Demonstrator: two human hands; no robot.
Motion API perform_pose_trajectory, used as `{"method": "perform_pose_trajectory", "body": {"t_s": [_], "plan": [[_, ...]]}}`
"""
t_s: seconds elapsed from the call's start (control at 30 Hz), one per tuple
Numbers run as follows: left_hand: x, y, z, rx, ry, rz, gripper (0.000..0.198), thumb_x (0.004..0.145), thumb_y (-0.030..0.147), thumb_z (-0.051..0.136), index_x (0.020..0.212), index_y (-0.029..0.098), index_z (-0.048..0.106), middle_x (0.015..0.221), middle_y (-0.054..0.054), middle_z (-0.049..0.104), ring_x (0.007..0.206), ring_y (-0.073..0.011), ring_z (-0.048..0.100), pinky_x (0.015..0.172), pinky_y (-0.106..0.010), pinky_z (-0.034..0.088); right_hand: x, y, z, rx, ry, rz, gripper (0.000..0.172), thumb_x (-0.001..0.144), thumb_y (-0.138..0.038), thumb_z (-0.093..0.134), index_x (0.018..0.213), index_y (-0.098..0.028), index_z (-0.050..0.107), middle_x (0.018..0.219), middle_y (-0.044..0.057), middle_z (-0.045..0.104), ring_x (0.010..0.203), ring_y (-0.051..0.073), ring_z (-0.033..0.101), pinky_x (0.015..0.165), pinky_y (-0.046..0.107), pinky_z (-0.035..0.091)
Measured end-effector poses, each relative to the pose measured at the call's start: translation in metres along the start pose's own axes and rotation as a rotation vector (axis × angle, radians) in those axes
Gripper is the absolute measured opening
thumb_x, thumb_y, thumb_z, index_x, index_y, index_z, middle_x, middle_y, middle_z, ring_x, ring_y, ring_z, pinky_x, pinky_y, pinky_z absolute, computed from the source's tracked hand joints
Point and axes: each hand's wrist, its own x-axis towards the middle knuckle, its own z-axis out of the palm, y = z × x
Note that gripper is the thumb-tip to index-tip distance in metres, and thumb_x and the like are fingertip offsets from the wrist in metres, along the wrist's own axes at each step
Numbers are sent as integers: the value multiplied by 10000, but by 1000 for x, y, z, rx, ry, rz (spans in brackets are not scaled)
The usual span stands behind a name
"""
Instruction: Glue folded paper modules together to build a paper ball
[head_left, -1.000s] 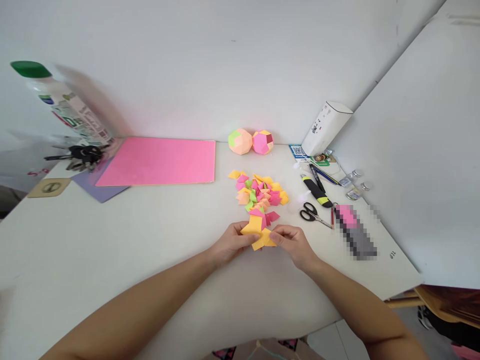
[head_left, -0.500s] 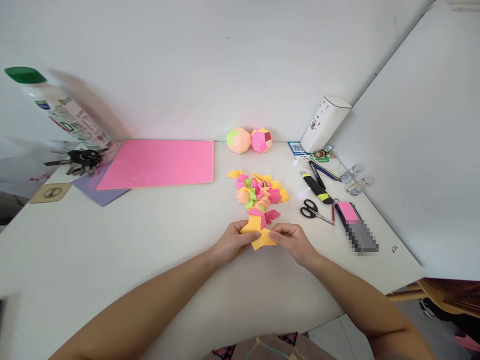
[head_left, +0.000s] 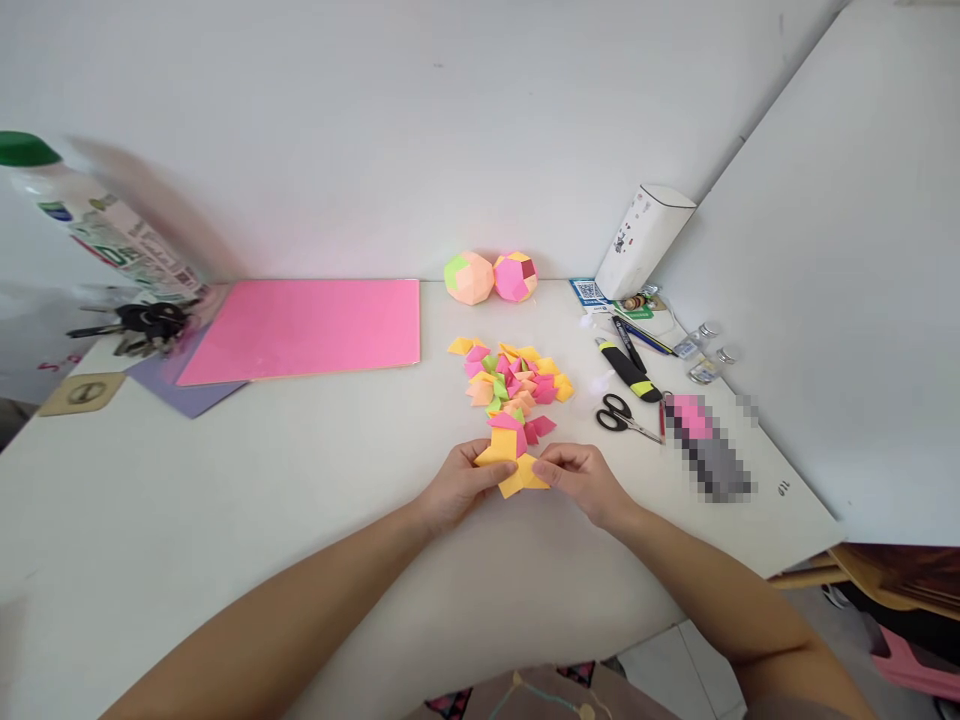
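The left hand [head_left: 465,485] holds a piece of folded yellow paper [head_left: 505,443] by its left side, its thumb pressed flat across the front and the other fingers mostly hidden behind. The right hand [head_left: 589,482] pinches the right side of the same paper between its thumb and curled fingers. The paper sits between the two hands, near the front of the tabletop [head_left: 300,470] and just in front of a loose pile of folded paper pieces [head_left: 517,372] in pink, green, peach and yellow. Beyond the pile, two paper balls, one peach and green [head_left: 470,279], the other mostly pink [head_left: 514,277], rest side by side near the wall [head_left: 360,130]. A pink sheet [head_left: 307,330] lies to the left, overlapping a purple sheet [head_left: 193,395]. To the right of the pile are black-handled scissors [head_left: 615,414] and a black and yellow cutter [head_left: 627,370].
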Motion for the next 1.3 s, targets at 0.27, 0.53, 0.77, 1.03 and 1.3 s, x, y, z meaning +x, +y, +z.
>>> {"method": "perform_pose_trajectory", "body": {"t_s": [0.27, 0.53, 0.77, 1.03, 1.3], "plan": [[0, 0, 1, 20, 10, 1, 220, 684, 296, 710, 813, 134, 635, 717, -32, 620, 661, -153, 569, 664, -304, 432, -1, -3, 1, -32, 15, -3, 327, 713, -477, 655, 618, -169, 600, 625, -12, 501, 608, 115, 433, 572, 266, 358], [-1, 2, 2, 36, 21, -2, 247, 660, 311, 724, 804, 134, 631, 721, -39, 625, 659, -160, 569, 666, -311, 436, 0, -3, -1, -40, 8, -5, 336, 716, -485, 647, 612, -170, 595, 619, -8, 495, 606, 117, 433, 566, 266, 369], [0, 1, 0, 20, 8, 6, 237, 666, 297, 722, 822, 139, 642, 735, -33, 626, 665, -152, 568, 667, -305, 434, 1, -1, 2, -12, 28, -12, 287, 714, -453, 661, 651, -174, 640, 654, 1, 547, 642, 126, 469, 607, 273, 397], [1, -1, -1, 38, 11, 19, 228, 682, 296, 710, 839, 142, 649, 769, -41, 639, 699, -160, 575, 678, -304, 433, 2, 3, 4, 83, 41, 51, 260, 695, -429, 685, 631, -180, 649, 645, -5, 573, 625, 119, 490, 624, 278, 411], [0, -1, 1, 13, 31, -3, 202, 660, 284, 724, 788, 144, 654, 736, -27, 628, 685, -156, 572, 685, -306, 435, 3, 7, 3, 43, 40, 31, 268, 716, -417, 670, 615, -173, 619, 614, -19, 539, 609, 114, 471, 597, 267, 386]]}}
